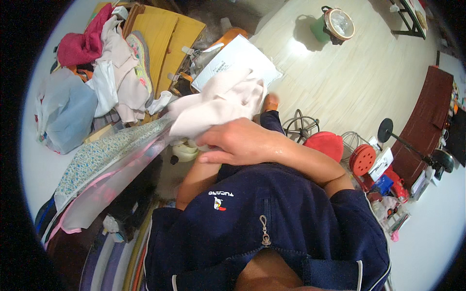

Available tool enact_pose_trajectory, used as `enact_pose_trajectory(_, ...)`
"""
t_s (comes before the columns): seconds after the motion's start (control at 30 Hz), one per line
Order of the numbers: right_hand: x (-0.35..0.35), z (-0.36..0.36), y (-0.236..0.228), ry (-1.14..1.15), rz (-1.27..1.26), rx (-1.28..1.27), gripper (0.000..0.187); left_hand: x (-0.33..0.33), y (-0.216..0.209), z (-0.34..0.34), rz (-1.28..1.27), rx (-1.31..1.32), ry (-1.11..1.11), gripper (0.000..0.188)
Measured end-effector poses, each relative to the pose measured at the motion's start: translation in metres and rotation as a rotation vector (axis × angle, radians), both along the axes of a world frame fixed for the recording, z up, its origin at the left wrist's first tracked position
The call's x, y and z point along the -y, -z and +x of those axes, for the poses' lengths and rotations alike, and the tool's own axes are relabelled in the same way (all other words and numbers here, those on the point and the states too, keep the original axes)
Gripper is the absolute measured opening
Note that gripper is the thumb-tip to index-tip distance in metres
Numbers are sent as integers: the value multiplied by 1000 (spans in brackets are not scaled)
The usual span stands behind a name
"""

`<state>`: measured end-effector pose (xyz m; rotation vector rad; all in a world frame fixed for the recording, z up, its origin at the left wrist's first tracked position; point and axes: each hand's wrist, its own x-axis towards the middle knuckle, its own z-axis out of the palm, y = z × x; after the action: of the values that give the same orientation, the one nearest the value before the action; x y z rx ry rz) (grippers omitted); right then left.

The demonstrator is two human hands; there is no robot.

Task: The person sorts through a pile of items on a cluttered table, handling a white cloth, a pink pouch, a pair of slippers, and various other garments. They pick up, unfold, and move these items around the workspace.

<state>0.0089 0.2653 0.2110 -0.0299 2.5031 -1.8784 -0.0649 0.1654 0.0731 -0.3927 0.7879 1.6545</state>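
A pale cream cloth (221, 104) hangs in loose folds just in front of my body, partly over a white parcel. My right hand (238, 141) reaches across to the left, its fingers bent against the cloth's near edge and closed on it. Its thumb lies over my left wrist. My left forearm (196, 179) rises beneath it; my left hand is hidden behind the right hand and the cloth. Close by on the left, a floral cloth (109, 153) with a pink-edged translucent sheet (104, 201) drapes over dark furniture.
Clothes, including a dark red garment (85, 46) and a blue-grey bundle (68, 109), pile up at the far left beside yellow boards (155, 43). The white parcel (233, 60) lies ahead. A green bin (330, 26) stands on the floor, with a red stool (325, 144) at the right.
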Motion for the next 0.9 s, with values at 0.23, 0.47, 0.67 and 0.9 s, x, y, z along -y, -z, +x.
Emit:
enact_pose_trajectory(0.23,-5,-52,21,760,-32,-515,13,-8,4,13,80,61,67,48)
enact_pose_trajectory(0.47,-9,-32,11,646,-532,-457,15,-13,-5,19,30,-54,67,51)
enact_pose_trajectory(0.67,-45,7,14,-306,-2322,-254,46,-27,-27,23,-31,-189,45,53)
enact_pose_trajectory(0.9,-133,91,70,-9,-1598,130,45,-85,-45,58,-73,-352,4,56)
